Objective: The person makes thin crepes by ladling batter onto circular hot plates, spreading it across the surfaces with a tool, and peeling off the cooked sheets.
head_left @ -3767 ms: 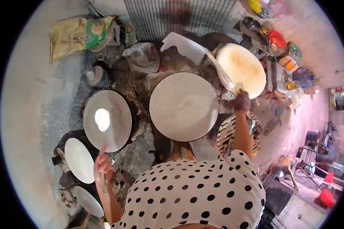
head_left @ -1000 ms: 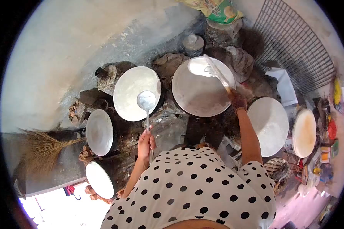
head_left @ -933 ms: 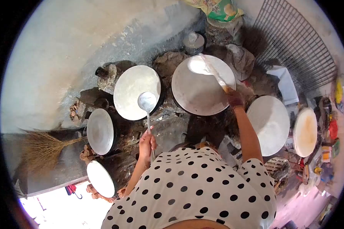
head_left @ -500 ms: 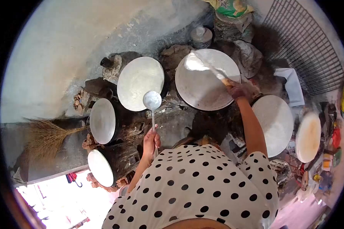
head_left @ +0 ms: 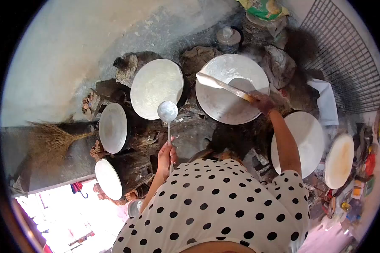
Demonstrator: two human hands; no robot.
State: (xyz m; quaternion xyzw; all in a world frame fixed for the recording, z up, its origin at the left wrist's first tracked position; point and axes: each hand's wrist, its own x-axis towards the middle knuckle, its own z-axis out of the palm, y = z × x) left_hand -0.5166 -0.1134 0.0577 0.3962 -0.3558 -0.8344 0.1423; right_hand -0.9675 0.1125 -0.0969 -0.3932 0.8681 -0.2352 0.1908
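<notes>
My left hand (head_left: 167, 154) is closed around the handle of a metal ladle (head_left: 168, 111), whose round bowl has a whitish coating. The ladle's bowl is up, beside the lower right edge of a pale round pan (head_left: 157, 89). My right hand (head_left: 262, 103) grips the brownish handle end of a long flat spatula (head_left: 217, 82) with a white-coated blade. This spatula reaches across a larger round pan (head_left: 217, 105), its tip near the pan's left rim. A wet, shiny white layer shows on the upper part of that pan. Whether the blade touches the surface I cannot tell.
More round pans stand at the left (head_left: 113, 127), lower left (head_left: 108, 179) and right (head_left: 306, 143), with a browned round disc (head_left: 339, 161) beyond. A straw broom (head_left: 57, 138) lies at left. A lidded metal can (head_left: 229, 39) and a wire grid (head_left: 342, 55) stand behind.
The spatula's blade has swept left and down to the large pan's left side, and my right hand has shifted slightly. The wet white area has spread. My left hand and ladle are nearly still.
</notes>
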